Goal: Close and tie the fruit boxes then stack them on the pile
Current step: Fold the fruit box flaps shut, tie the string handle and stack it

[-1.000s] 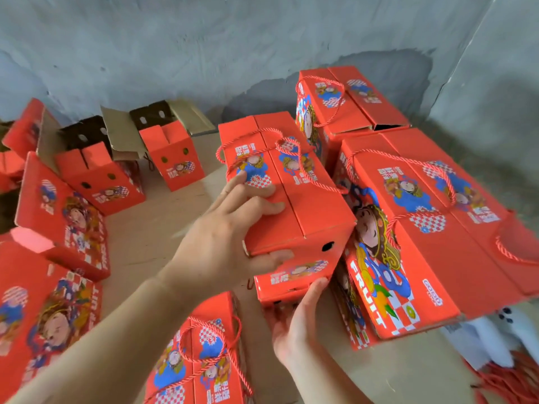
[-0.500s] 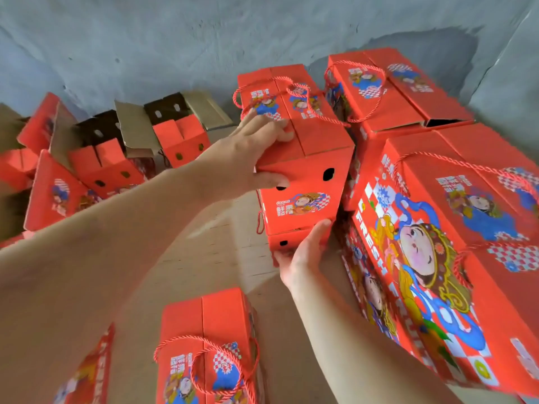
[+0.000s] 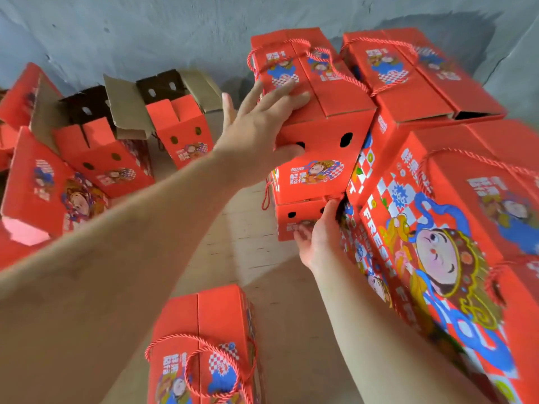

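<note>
Left hand (image 3: 259,135) lies spread across the top and near face of the closed red cardboard fruit box with a twisted red rope handle (image 3: 315,112) — fingers straight on the lid, thumb along the front by a vent hole. Right hand (image 3: 320,237) cups the box's lower right front corner from below, fingertips curled against the bottom edge. The box sits on top of a second small red box (image 3: 294,220), whose front is just left of the right hand, and is touching the pile of large red printed cartons (image 3: 437,228) to the right of both hands.

Step in hand looks like seating the box on the stack. To do it well: push it flush against the neighbouring cartons, line its edges up with the box underneath, keep the rope loop on top so it isn't trapped, ease the right fingers out only once the weight is down.

Count — two open red boxes with brown flaps up (image 3: 116,158), left of the left hand; one closed, tied box (image 3: 204,345) on the floor below both forearms; at least three large cartons in the pile, exact number unclear.
</note>
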`<state>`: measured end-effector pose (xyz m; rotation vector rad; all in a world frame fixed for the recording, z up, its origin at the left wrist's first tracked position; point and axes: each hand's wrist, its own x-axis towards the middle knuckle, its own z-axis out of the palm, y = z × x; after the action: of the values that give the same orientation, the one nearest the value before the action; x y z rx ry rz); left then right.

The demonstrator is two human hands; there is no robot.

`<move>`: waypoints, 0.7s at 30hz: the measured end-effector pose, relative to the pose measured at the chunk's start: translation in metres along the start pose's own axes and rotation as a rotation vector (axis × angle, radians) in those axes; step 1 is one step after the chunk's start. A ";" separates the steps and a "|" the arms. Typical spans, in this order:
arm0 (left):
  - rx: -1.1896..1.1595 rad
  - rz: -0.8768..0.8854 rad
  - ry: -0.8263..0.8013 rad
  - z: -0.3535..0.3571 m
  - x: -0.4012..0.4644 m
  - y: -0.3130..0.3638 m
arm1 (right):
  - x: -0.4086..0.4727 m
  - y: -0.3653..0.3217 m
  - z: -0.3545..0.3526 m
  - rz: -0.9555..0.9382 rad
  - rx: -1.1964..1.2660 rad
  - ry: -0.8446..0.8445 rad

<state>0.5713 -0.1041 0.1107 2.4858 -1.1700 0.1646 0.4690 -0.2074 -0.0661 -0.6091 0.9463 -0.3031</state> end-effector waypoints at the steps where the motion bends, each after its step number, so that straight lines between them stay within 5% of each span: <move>1: -0.036 -0.024 0.079 0.006 -0.017 0.003 | -0.007 0.005 -0.009 -0.003 -0.097 -0.011; 4: -0.175 -0.141 0.238 0.038 -0.096 0.012 | -0.041 0.031 -0.037 -0.112 -0.355 -0.071; 9: -0.238 -0.376 0.041 0.093 -0.249 0.019 | -0.098 0.072 -0.073 -0.441 -0.718 -0.161; 17: -0.140 -0.348 0.045 0.069 -0.344 0.015 | -0.185 0.139 -0.094 -0.296 -0.879 -0.453; 21: -0.133 -0.570 0.137 0.061 -0.389 0.022 | -0.218 0.151 -0.120 -0.306 -0.934 -0.367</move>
<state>0.3004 0.1377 -0.0421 2.5292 -0.3747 0.0919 0.2444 -0.0215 -0.0655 -1.6152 0.5956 0.0088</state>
